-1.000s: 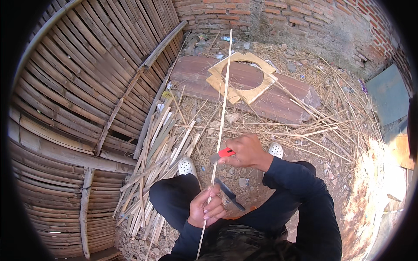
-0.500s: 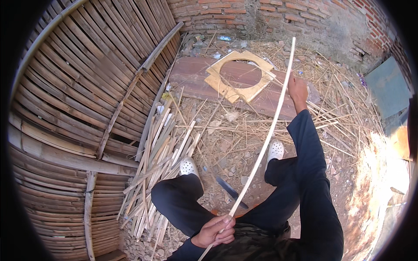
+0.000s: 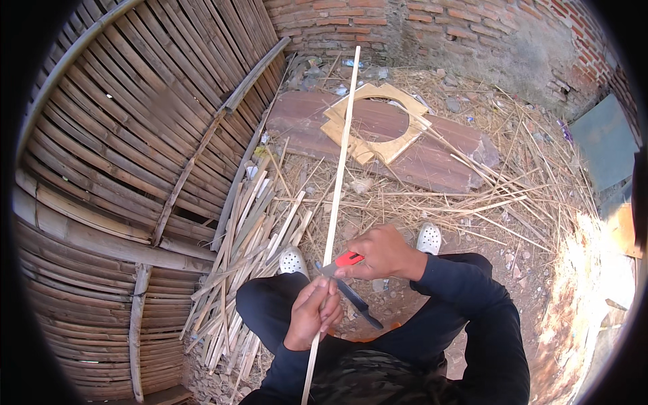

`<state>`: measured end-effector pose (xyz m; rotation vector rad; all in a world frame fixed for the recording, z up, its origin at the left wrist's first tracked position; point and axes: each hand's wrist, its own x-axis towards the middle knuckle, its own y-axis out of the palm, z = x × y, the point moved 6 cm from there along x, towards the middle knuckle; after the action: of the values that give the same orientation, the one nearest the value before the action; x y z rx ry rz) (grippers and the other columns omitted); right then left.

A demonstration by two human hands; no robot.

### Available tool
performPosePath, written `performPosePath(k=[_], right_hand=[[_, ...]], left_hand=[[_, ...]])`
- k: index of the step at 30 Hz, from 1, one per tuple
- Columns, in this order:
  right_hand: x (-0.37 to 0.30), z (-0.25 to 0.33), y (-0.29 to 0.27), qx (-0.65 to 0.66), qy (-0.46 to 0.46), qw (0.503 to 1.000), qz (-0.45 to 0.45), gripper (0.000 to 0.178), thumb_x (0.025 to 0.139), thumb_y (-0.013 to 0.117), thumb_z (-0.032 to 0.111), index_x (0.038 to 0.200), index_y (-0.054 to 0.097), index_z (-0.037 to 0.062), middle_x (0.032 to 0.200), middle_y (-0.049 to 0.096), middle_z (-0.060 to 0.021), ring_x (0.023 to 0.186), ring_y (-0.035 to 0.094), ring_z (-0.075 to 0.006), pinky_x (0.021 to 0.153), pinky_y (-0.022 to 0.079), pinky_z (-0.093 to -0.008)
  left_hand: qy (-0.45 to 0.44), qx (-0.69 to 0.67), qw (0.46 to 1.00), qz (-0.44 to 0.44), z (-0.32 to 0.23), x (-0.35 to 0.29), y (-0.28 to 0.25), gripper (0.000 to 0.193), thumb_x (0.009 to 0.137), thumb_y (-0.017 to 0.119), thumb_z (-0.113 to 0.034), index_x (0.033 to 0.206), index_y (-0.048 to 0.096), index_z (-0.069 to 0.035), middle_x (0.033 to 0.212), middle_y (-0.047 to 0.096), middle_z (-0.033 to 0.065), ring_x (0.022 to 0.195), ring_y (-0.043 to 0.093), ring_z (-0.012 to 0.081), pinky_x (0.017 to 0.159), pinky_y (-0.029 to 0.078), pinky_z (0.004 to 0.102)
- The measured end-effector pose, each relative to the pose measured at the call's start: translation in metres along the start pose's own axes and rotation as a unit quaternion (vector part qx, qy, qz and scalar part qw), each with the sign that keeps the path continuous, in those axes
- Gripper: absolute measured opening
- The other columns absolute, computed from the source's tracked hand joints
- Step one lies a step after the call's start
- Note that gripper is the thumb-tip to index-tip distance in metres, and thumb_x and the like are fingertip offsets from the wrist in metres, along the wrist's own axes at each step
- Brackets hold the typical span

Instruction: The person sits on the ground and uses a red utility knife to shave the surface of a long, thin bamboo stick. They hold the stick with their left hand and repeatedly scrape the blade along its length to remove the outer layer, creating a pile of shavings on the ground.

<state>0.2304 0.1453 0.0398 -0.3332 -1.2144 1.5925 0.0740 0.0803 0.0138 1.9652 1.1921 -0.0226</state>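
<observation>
A long, pale bamboo strip (image 3: 341,162) runs from my lap up past the far board, tilted slightly to the right at its top. My left hand (image 3: 314,312) is closed around its lower part. Just above, my right hand (image 3: 385,252) grips a knife with a red handle (image 3: 349,258). The knife's blade (image 3: 329,269) lies against the strip, close to my left fingers. A dark, flat, strap-like piece (image 3: 358,304) is below my hands, between my legs; what it belongs to is unclear.
A heap of split bamboo strips (image 3: 233,270) lies left, beside a slatted bamboo wall (image 3: 121,135). Ahead, a yellowish wooden frame with a round hole (image 3: 398,146) rests on a brown board (image 3: 297,128). Straw and shavings (image 3: 526,182) cover the ground before a brick wall (image 3: 472,40).
My right hand has come back from far up the strip to just above my left hand, and the red-handled knife now shows. The strip's top end has swung left.
</observation>
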Motion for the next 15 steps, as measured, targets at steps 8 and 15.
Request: performPosePath(k=[8, 15], right_hand=[[0.016, -0.050, -0.004, -0.052, 0.082, 0.993, -0.069, 0.065, 0.078, 0.055, 0.071, 0.062, 0.065, 0.0094, 0.049, 0.057, -0.0115, 0.045, 0.059, -0.0299, 0.043, 0.045, -0.0390], [0.027, -0.056, 0.000, -0.070, 0.132, 0.988, -0.035, 0.065, 0.080, 0.051, 0.072, 0.066, 0.068, 0.0107, 0.052, 0.059, -0.0121, 0.050, 0.061, -0.0305, 0.048, 0.047, -0.0403]], left_hand=[[-0.020, 0.005, 1.000, 0.010, 0.009, -0.008, 0.005, 0.027, 0.104, 0.034, -0.030, 0.090, 0.042, -0.009, 0.052, 0.031, -0.0026, 0.036, 0.026, 0.0080, 0.044, 0.028, 0.0225], [0.004, 0.091, 0.995, -0.033, 0.007, -0.015, 0.000, 0.025, 0.103, 0.039, -0.028, 0.087, 0.043, -0.010, 0.050, 0.030, -0.0033, 0.036, 0.025, 0.0076, 0.043, 0.025, 0.0231]])
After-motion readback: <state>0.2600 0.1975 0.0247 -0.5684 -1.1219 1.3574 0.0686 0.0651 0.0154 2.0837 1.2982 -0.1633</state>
